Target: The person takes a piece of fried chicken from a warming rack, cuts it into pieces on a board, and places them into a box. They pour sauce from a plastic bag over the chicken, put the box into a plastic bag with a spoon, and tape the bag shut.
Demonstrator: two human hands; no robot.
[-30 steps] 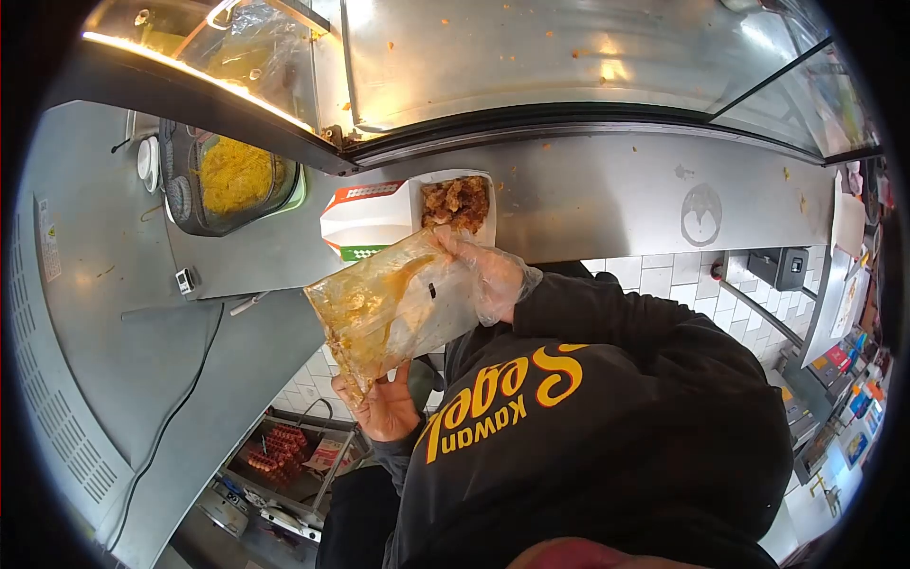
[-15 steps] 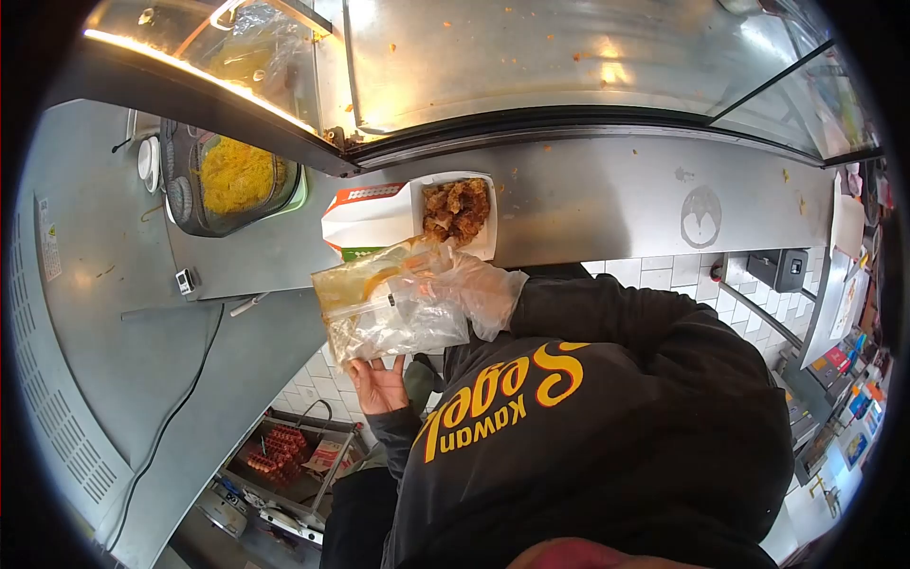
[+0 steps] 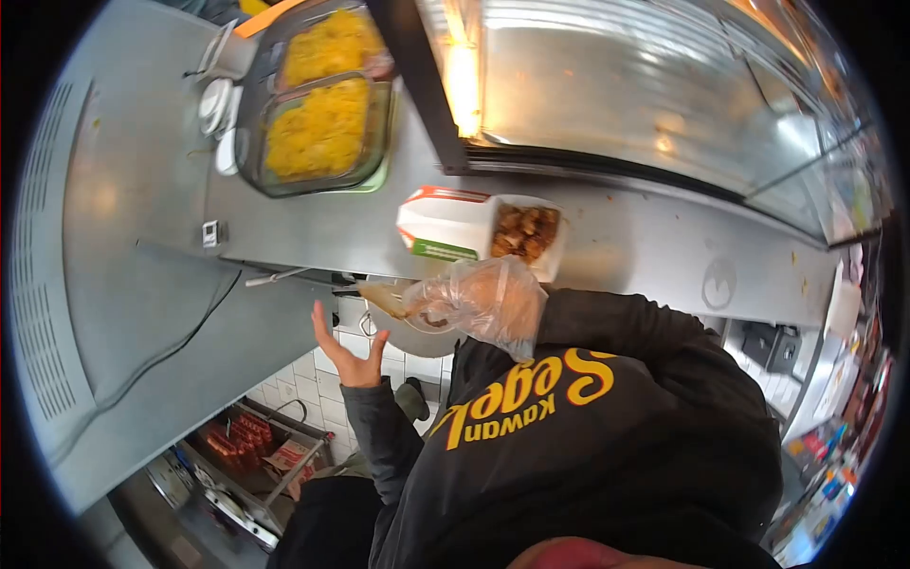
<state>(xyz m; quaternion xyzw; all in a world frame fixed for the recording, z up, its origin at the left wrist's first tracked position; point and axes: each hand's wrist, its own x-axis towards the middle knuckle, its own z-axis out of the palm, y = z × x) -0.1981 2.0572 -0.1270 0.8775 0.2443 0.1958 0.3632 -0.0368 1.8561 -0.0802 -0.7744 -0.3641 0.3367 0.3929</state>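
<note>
My left hand (image 3: 349, 349), bare, is open with thumb and fingers spread, just off the counter's edge. My right hand (image 3: 483, 299) wears a clear plastic glove, and its fingers are closed on a brown-stained plastic bag (image 3: 381, 298). Only a narrow part of the bag shows, blurred, sticking out to the left of the glove. Just beyond my right hand an open white, orange and green takeaway box (image 3: 445, 214) rests on the steel counter. Browned fried chicken pieces (image 3: 524, 233) lie in its right-hand part. The glove overlaps the box's near edge in the view.
Yellow shredded food (image 3: 318, 126) fills a dark-rimmed clear container (image 3: 372, 161) at the back left. A glass-fronted display case (image 3: 607, 161) stands behind the box. A black cable (image 3: 161, 365) crosses the left counter. Below is a metal rack (image 3: 303, 465).
The view has turned left. My left hand has come off the plastic bag and moved leftward with its fingers spread. The bag now shows much narrower, held by my right hand alone.
</note>
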